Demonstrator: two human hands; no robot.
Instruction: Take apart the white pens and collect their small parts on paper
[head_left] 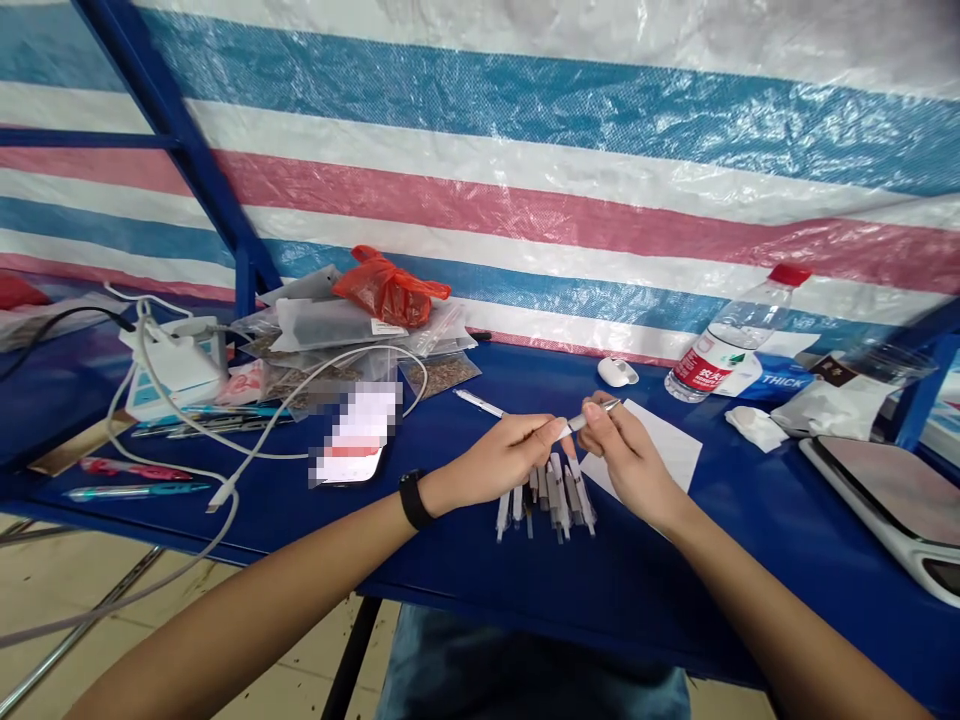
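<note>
The phone (352, 437) near the tabletop's front edge has its screen blurred out. The right hand's (626, 460) fingers (600, 412) hide part of the pen (592, 418) they pinch. The picture's edge cuts off the flat device (892, 500) at the tabletop's right edge and the red thing (15, 293) at the far left. What fills the clear bags (442, 375) is too small to tell

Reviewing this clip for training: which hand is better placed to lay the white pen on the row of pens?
Left, probably: the left hand grips the white pen directly above the row of pens, while the right hand pinches its metal tip, further aside.
</note>
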